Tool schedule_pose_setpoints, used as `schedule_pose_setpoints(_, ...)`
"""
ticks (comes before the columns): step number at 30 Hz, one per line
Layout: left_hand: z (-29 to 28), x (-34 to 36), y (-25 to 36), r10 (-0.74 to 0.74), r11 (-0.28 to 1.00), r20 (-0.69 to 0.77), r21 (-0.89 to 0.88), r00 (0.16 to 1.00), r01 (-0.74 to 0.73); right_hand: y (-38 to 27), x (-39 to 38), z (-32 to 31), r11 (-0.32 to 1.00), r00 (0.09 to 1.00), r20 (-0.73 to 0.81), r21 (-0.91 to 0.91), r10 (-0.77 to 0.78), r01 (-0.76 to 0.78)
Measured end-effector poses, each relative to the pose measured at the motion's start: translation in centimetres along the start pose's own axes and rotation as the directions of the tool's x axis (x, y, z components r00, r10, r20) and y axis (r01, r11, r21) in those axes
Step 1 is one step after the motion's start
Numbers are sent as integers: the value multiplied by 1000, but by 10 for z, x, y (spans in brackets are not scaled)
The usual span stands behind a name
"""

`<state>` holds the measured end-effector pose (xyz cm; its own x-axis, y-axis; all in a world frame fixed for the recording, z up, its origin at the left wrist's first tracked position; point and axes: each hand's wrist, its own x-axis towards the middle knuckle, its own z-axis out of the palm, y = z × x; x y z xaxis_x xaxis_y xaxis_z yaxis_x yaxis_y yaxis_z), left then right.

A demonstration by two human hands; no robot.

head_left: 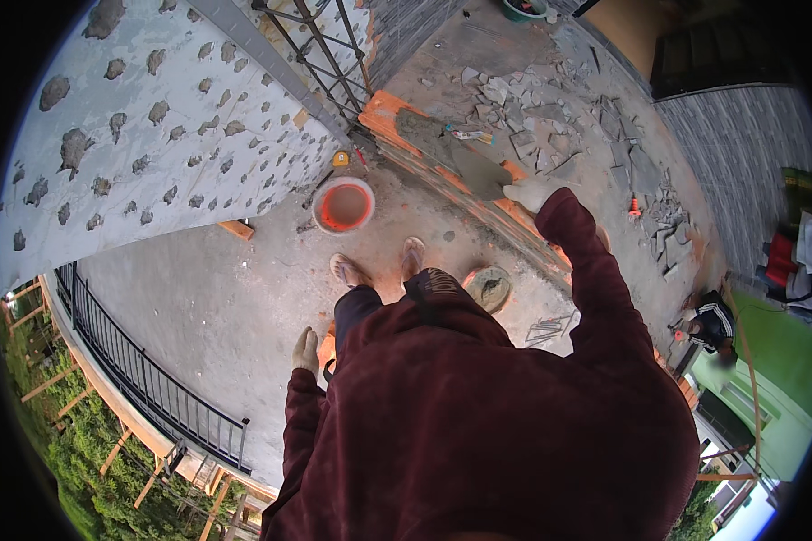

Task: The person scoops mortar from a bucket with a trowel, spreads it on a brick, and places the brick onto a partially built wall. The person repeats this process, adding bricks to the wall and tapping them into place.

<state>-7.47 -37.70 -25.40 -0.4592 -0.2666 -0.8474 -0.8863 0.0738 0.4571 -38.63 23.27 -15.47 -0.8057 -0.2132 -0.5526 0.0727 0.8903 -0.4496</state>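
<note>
— Right hand [530,192]?
— Gloved, stretched out over the low brick wall [442,176], closed around what looks like a trowel handle; blade [478,171] lying flat in the grey mortar [429,135] spread along the wall's top edge. Grip itself partly hidden by the glove, so exact finger closure hard to tell.
— Left hand [305,350]?
— Also gloved, hanging by the hip, fingers loosely curled, holding nothing visible. Just above the concrete floor [216,298], well apart from the wall.
— Handling of the mortar?
— Probably wet, heavy, sticky; likely to slump off a tilted blade. Best kept level, taken in modest loads, pressed and drawn along the bricks. Trowel itself stiff and light: hold at the handle end, never the blade.
— Anything else close?
— Orange-lined bucket [344,206] on the floor near the wall's far end, just beside the plaster-dabbed wall [153,126]. Round pan of grey mix [489,287] on the floor beside the right foot [412,257]. Broken tile pieces [550,108] scattered beyond the brick wall.
— The bricks?
— Rigid, rough, probably brittle at the corners; easy to nudge while the bed is fresh.
</note>
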Motion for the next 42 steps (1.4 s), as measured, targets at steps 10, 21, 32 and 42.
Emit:
schedule_pose_setpoints(10,0,10,-1,73,996,79,40,994,-76,-77,19,-42,995,993,118,-100,25,-13)
schedule_pose_setpoints(21,26,6,59,82,992,62,86,995,-88,-46,-31,-40,925,949,294,-381,113,8)
schedule_pose_setpoints(32,-21,12,44,98,990,99,91,990,-108,-57,-118,43,989,989,-92,-80,118,-126)
schedule_pose_setpoints(42,-34,-48,125,9,955,109,295,994,-41,-5,-15,197,909,869,-303,277,391,-312)
